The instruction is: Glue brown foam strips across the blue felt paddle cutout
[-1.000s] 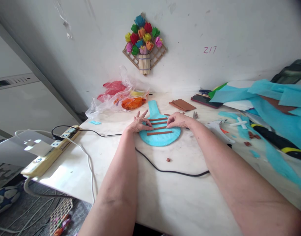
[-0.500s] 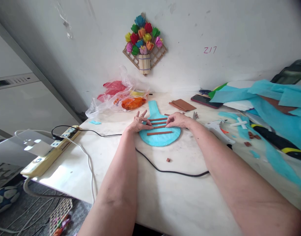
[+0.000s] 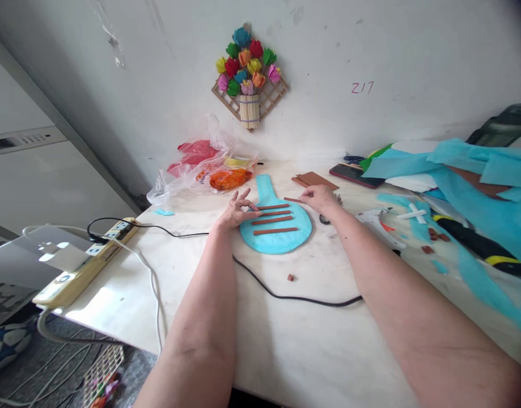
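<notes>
Sky-blue fabric-covered paddle shape (image 3: 277,243), flat between your hands, bearing four thin brown strips (image 3: 275,230).
Your left hand (image 3: 233,214) touches strips' left ends, thumb and forefinger nearly together; whether they clamp one, I can't tell. Just past the far right rim, a separate brown strip (image 3: 291,199) meets your right hand (image 3: 323,199); pinch unclear. Best keep gaps even, ends aligned.
</notes>
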Demonstrator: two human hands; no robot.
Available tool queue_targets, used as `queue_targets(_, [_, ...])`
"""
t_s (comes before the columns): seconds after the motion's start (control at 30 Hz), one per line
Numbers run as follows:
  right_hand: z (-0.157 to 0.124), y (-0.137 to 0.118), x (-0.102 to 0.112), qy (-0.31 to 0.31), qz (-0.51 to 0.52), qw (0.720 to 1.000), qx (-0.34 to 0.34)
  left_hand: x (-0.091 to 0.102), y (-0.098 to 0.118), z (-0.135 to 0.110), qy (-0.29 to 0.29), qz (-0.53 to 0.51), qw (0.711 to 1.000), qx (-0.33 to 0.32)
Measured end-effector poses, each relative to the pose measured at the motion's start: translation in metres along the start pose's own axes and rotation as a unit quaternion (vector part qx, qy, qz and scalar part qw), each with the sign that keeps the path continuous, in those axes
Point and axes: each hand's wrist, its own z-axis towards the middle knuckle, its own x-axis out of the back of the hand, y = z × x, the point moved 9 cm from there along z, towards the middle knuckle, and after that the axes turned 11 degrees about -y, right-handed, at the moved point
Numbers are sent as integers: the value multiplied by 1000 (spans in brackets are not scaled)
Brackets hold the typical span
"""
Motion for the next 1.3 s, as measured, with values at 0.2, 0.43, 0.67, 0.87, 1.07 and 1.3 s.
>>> queue_targets(0.2, [-1,10,7,18,-72,994,-75,2,-11,2,40,71,996,29])
queue_targets(0.43, [-3,3,7,7,-184,981,-60,4,-21,4,85,101,989,61])
queue_targets(0.67, [0,-17,-6,-70,-4,994,89,2,-20,5,72,91,992,46])
queue_targets(0.87, [-16,-46,-27,-244,128,947,164,1,-20,6,51,62,996,33])
queue_targets(1.07, [-22,-55,-31,-287,119,938,156,-6,-17,8,5,60,998,23])
queue_targets(1.3, [-17,-62,-38,-248,121,938,208,-6,0,6,-13,57,998,-14])
